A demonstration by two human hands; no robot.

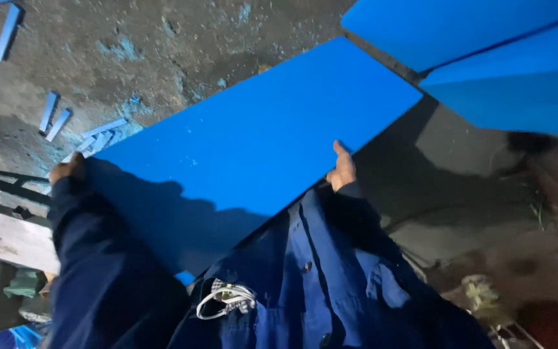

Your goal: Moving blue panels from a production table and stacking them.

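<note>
I hold a large flat blue board out in front of my body, above a stained concrete floor. My left hand grips its left edge, with the fingers curled around the corner. On the near right edge sits my right hand, thumb lying on the top face and fingers hidden beneath. Both arms are in dark blue work sleeves. The shadow of my head and shoulders falls across the near part of the board.
More blue boards lie overlapping at the upper right. Several narrow blue offcut strips are scattered on the concrete floor at the left. A dark metal frame and a pale slab stand at the left edge.
</note>
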